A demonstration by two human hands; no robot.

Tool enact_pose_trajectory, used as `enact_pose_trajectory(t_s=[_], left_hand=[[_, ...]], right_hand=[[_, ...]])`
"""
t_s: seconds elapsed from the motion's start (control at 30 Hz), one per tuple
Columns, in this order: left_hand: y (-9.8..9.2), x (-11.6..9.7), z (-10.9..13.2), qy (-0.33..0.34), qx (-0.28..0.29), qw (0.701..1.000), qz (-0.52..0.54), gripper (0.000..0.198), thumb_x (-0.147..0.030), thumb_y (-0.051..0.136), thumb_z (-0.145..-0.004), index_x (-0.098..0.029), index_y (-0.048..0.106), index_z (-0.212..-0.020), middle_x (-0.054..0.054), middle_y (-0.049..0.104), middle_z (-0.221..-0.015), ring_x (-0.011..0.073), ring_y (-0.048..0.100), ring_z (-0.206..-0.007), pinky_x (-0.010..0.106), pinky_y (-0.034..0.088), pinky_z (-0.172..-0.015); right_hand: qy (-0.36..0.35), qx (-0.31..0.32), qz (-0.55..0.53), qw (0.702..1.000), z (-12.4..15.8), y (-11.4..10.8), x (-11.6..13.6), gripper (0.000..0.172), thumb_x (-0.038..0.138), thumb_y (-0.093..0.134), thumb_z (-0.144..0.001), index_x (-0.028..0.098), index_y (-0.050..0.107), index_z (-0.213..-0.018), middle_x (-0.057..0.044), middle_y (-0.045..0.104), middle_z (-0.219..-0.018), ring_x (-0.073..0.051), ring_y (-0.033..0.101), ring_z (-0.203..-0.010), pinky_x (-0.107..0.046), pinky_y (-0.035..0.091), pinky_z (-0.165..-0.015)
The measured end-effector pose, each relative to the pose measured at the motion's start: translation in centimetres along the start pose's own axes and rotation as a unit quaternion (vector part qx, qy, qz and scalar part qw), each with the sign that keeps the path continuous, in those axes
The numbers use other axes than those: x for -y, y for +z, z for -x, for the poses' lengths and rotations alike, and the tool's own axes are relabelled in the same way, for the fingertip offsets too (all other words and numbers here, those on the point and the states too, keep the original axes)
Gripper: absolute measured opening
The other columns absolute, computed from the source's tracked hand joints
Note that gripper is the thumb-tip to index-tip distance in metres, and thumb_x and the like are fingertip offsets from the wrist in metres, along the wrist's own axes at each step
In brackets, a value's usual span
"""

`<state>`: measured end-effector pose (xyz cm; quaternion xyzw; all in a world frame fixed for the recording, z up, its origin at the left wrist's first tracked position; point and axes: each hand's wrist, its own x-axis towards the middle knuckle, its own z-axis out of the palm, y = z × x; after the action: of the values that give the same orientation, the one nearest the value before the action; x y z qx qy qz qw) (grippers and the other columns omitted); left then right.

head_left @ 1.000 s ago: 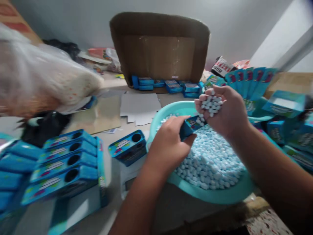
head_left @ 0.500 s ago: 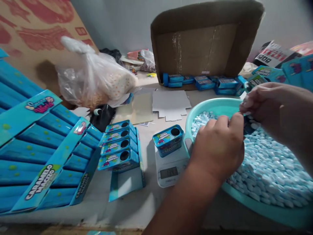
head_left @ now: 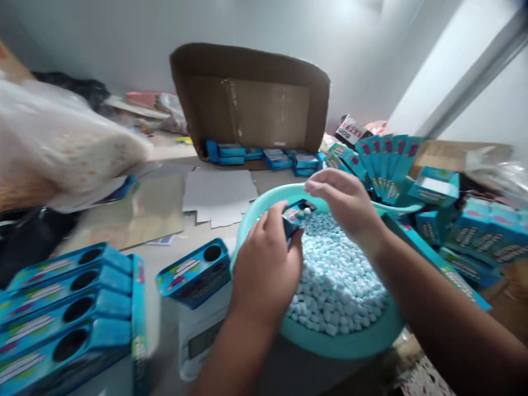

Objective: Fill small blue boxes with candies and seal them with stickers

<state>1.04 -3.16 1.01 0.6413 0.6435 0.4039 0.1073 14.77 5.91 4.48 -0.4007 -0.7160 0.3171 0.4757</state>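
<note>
The teal basin [head_left: 330,346], heaped with pale blue pieces [head_left: 342,294], sits below both my hands. My right hand [head_left: 346,206] is just above and right of the small blue box [head_left: 293,213], apparently clear of it; its fingers are bent, and I cannot tell whether they enclose anything. My left hand [head_left: 264,269] is nearer: its fingers wrap the box, thumb opposing, over the basin's left side. The box's visible part points away from my left palm, toward the right hand. One loose piece [head_left: 307,211] shows at that end.
</note>
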Motion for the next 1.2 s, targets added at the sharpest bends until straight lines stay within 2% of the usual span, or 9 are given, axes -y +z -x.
enact_pose_trajectory(t_s=[0.17,0.37,0.47,0.7,0.83,0.93,1.0,1.1,1.2], left_hand=[[-0.2,0.0,-0.1,-0.045,0.006,0.999,-0.007,0.043,-0.034,0.059,-0.089,-0.029,0.048,-0.130,0.009,0.066,-0.121,0.0317,0.064,-0.108,0.044,0.053,-0.081],[-0.2,0.0,-0.1,-0.048,0.012,0.999,-0.012,0.042,-0.037,0.057,-0.089,-0.033,0.048,-0.130,0.006,0.067,-0.117,0.0303,0.065,-0.108,0.042,0.053,-0.081],[-0.2,0.0,-0.2,-0.058,0.016,0.998,-0.010,0.041,-0.038,0.057,-0.089,-0.034,0.049,-0.129,0.006,0.067,-0.116,0.0307,0.065,-0.108,0.043,0.053,-0.082],[-0.4,0.0,-0.4,-0.090,0.021,0.996,-0.006,0.045,-0.041,0.058,-0.088,-0.032,0.049,-0.132,0.009,0.066,-0.120,0.0319,0.064,-0.110,0.045,0.052,-0.086],[-0.4,0.1,-0.3,-0.093,0.017,0.996,-0.005,0.047,-0.041,0.058,-0.088,-0.031,0.048,-0.134,0.010,0.065,-0.122,0.0321,0.062,-0.113,0.047,0.052,-0.090],[-0.4,0.0,-0.3,-0.096,0.009,0.995,-0.004,0.048,-0.039,0.058,-0.088,-0.030,0.048,-0.134,0.011,0.065,-0.122,0.0318,0.063,-0.114,0.047,0.051,-0.092],[-0.4,0.0,-0.4,-0.094,0.008,0.996,-0.006,0.048,-0.038,0.059,-0.088,-0.030,0.049,-0.133,0.011,0.065,-0.121,0.0319,0.063,-0.112,0.047,0.051,-0.092],[-0.3,0.0,-0.3,-0.082,0.003,0.997,-0.007,0.049,-0.039,0.060,-0.087,-0.029,0.050,-0.133,0.012,0.065,-0.120,0.0324,0.065,-0.108,0.048,0.053,-0.089],[-0.3,0.1,-0.2,-0.066,-0.008,0.998,0.001,0.049,-0.041,0.060,-0.086,-0.029,0.050,-0.132,0.011,0.065,-0.119,0.0318,0.065,-0.106,0.048,0.053,-0.089]], right_hand=[[0.028,0.117,0.102,0.987,0.2,-0.4,0.3,0.019,0.034,0.066,-0.085,0.016,0.070,-0.086,-0.004,0.069,-0.087,-0.018,0.063,-0.082,-0.028,0.047,-0.070],[-0.014,0.076,0.214,0.974,0.1,-0.5,0.1,0.017,0.027,0.066,-0.085,0.014,0.068,-0.074,-0.003,0.064,-0.073,-0.015,0.056,-0.070,-0.026,0.039,-0.061],[-0.040,0.079,0.246,0.965,0.0,-0.5,-0.2,0.019,0.025,0.065,-0.088,0.014,0.068,-0.073,-0.002,0.062,-0.070,-0.013,0.053,-0.066,-0.026,0.036,-0.060],[-0.082,0.100,0.207,0.970,0.3,-0.4,0.6,0.027,0.025,0.059,-0.092,0.014,0.068,-0.068,-0.002,0.059,-0.072,-0.012,0.050,-0.065,-0.025,0.034,-0.059],[-0.021,0.114,0.067,0.991,0.2,-0.5,0.5,0.034,0.033,0.051,-0.096,0.014,0.067,-0.073,-0.004,0.066,-0.072,-0.013,0.055,-0.065,-0.025,0.038,-0.059],[0.010,0.092,-0.001,0.996,0.1,-0.4,0.0,0.022,0.026,0.052,-0.092,0.013,0.068,-0.085,-0.006,0.072,-0.079,-0.015,0.061,-0.070,-0.025,0.044,-0.063],[0.017,0.085,-0.002,0.996,0.0,-0.4,-0.3,0.017,0.018,0.054,-0.087,0.013,0.067,-0.097,-0.006,0.072,-0.082,-0.016,0.064,-0.075,-0.026,0.048,-0.067],[0.012,0.062,0.034,0.997,-0.2,-0.5,-0.6,0.030,0.016,0.056,-0.084,0.013,0.062,-0.113,-0.006,0.071,-0.090,-0.016,0.064,-0.076,-0.027,0.049,-0.069],[0.026,0.036,0.125,0.991,-0.3,-0.7,-1.2,0.033,0.014,0.053,-0.086,0.015,0.059,-0.118,-0.007,0.069,-0.100,-0.016,0.062,-0.077,-0.026,0.047,-0.067]])
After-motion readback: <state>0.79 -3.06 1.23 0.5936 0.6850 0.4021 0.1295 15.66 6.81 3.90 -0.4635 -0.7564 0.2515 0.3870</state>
